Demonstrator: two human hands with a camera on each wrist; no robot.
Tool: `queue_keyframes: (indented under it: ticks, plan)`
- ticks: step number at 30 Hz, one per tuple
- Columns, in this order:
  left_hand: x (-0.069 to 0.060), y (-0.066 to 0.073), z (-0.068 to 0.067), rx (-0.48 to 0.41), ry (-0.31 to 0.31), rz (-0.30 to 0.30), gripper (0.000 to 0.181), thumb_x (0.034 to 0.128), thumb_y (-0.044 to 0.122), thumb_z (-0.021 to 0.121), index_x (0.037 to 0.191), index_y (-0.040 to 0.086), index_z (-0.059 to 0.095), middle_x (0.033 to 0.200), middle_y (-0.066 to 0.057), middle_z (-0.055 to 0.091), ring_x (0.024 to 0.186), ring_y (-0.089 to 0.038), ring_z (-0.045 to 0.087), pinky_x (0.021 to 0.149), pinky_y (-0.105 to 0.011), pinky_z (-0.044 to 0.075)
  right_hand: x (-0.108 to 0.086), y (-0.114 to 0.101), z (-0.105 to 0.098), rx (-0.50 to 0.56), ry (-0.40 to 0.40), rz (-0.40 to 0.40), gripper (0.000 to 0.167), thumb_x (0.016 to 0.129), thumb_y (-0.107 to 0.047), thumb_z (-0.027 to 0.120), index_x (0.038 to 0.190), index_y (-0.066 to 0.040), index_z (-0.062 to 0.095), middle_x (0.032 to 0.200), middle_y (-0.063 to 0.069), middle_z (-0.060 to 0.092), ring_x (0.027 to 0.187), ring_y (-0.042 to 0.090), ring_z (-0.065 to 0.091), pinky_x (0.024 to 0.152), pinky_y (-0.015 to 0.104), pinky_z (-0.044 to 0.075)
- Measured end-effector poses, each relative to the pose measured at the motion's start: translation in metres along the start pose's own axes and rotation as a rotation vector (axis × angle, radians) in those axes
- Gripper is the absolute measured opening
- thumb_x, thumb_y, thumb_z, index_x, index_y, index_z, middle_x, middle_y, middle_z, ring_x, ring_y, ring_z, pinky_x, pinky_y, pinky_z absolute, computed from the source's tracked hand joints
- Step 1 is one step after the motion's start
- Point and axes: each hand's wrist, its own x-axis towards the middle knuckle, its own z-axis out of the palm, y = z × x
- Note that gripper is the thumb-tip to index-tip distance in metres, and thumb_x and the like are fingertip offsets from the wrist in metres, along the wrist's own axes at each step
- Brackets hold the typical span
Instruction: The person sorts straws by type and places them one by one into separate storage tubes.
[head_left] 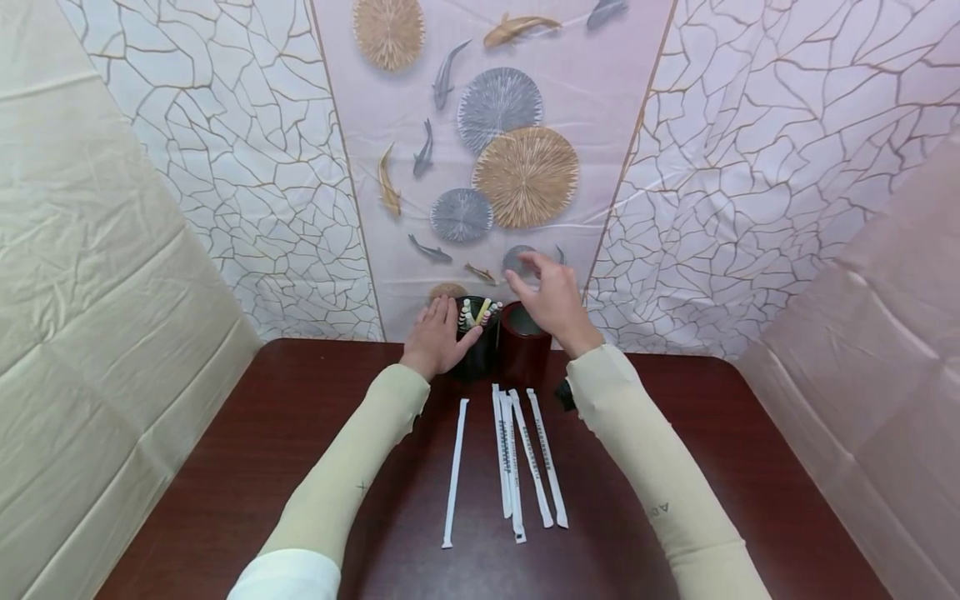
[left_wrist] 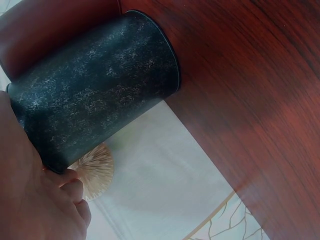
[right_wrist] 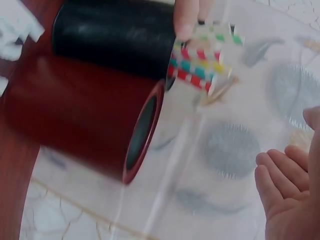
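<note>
My left hand holds the rim of a black cylindrical cup, thumb on the near side and fingers on the left. Striped paper straws in several colours stand in this cup, their ends above its rim. Touching the black cup on its right is a dark red cup with a grey inside; no straw shows in its mouth. My right hand hovers above and right of the red cup, fingers loosely bent and apart from the thumb, with nothing in it.
Several straws in white paper wrappers lie on the dark red-brown table before the cups. One wrapped straw lies apart on the left. Behind the cups hangs a patterned cloth. Pale cloth walls close both sides.
</note>
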Motion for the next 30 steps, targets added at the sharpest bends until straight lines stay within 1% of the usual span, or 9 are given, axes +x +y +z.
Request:
queue_keyframes:
  ticks: [4, 8, 10, 13, 17, 20, 23, 27, 30]
  plan:
    - [0.001, -0.001, 0.001, 0.0, -0.004, 0.001, 0.092, 0.1087, 0.069, 0.021, 0.169, 0.001, 0.011, 0.179, -0.017, 0.009, 0.167, -0.031, 0.009, 0.137, -0.045, 0.01, -0.003, 0.01, -0.013, -0.068, -0.087, 0.014, 0.053, 0.104, -0.034, 0.067, 0.146, -0.001, 0.06, 0.147, 0.021, 0.064, 0.138, 0.039, 0.06, 0.117, 0.054, 0.048]
    - [0.0, 0.0, 0.001, -0.009, 0.0, 0.005, 0.091, 0.109, 0.069, 0.023, 0.169, 0.001, 0.012, 0.179, -0.018, 0.009, 0.167, -0.031, 0.009, 0.137, -0.045, 0.01, -0.009, 0.021, -0.024, -0.119, -0.199, 0.048, 0.067, 0.106, -0.04, 0.062, 0.16, -0.004, 0.044, 0.163, 0.019, 0.049, 0.152, 0.04, 0.045, 0.126, 0.055, 0.037]
    - [0.0, 0.0, 0.0, -0.013, 0.003, 0.007, 0.091, 0.1091, 0.068, 0.023, 0.169, 0.001, 0.012, 0.179, -0.018, 0.009, 0.167, -0.031, 0.009, 0.137, -0.045, 0.011, -0.011, 0.027, -0.027, -0.165, -0.256, 0.038, 0.073, 0.107, -0.042, 0.06, 0.164, -0.005, 0.035, 0.168, 0.021, 0.04, 0.156, 0.04, 0.037, 0.128, 0.057, 0.032]
    - [0.0, 0.0, 0.0, -0.012, 0.005, 0.01, 0.091, 0.1092, 0.068, 0.024, 0.169, 0.001, 0.012, 0.178, -0.019, 0.009, 0.167, -0.031, 0.009, 0.137, -0.046, 0.011, -0.014, 0.036, -0.029, -0.271, -0.337, 0.008, 0.081, 0.107, -0.045, 0.059, 0.169, -0.006, 0.024, 0.173, 0.021, 0.029, 0.161, 0.041, 0.026, 0.13, 0.06, 0.026]
    - [0.001, 0.0, 0.0, 0.002, 0.001, 0.009, 0.091, 0.1093, 0.068, 0.023, 0.169, 0.001, 0.012, 0.178, -0.018, 0.009, 0.167, -0.031, 0.009, 0.137, -0.045, 0.011, -0.019, 0.048, -0.028, -0.403, -0.426, -0.028, 0.088, 0.107, -0.05, 0.057, 0.17, -0.004, 0.016, 0.177, 0.02, 0.019, 0.165, 0.04, 0.016, 0.131, 0.06, 0.022]
    - [0.001, 0.0, 0.001, 0.014, -0.004, 0.007, 0.091, 0.1091, 0.069, 0.021, 0.169, 0.001, 0.012, 0.179, -0.017, 0.01, 0.167, -0.031, 0.009, 0.137, -0.045, 0.011, -0.024, 0.057, -0.025, -0.462, -0.461, -0.048, 0.09, 0.107, -0.054, 0.055, 0.169, -0.001, 0.016, 0.177, 0.019, 0.016, 0.165, 0.038, 0.014, 0.132, 0.058, 0.022]
    - [0.001, 0.0, 0.001, 0.015, -0.009, 0.005, 0.091, 0.1088, 0.069, 0.021, 0.169, 0.002, 0.012, 0.179, -0.017, 0.01, 0.167, -0.031, 0.009, 0.137, -0.044, 0.01, -0.029, 0.066, -0.021, -0.5, -0.474, -0.073, 0.091, 0.107, -0.057, 0.052, 0.168, 0.0, 0.017, 0.177, 0.021, 0.016, 0.165, 0.038, 0.015, 0.133, 0.056, 0.021]
    - [0.001, 0.001, 0.0, 0.01, -0.013, -0.002, 0.091, 0.1088, 0.069, 0.02, 0.169, 0.002, 0.011, 0.179, -0.017, 0.009, 0.167, -0.03, 0.008, 0.137, -0.044, 0.01, -0.035, 0.077, -0.013, -0.53, -0.488, -0.09, 0.089, 0.108, -0.059, 0.046, 0.168, 0.002, 0.019, 0.176, 0.023, 0.017, 0.165, 0.039, 0.016, 0.133, 0.057, 0.021]
    - [0.001, 0.001, 0.0, 0.006, -0.009, -0.003, 0.091, 0.109, 0.069, 0.02, 0.169, 0.002, 0.012, 0.179, -0.017, 0.01, 0.167, -0.031, 0.009, 0.137, -0.045, 0.01, -0.04, 0.084, -0.008, -0.529, -0.499, -0.077, 0.087, 0.11, -0.059, 0.042, 0.167, 0.002, 0.02, 0.176, 0.023, 0.017, 0.164, 0.041, 0.017, 0.132, 0.058, 0.022]
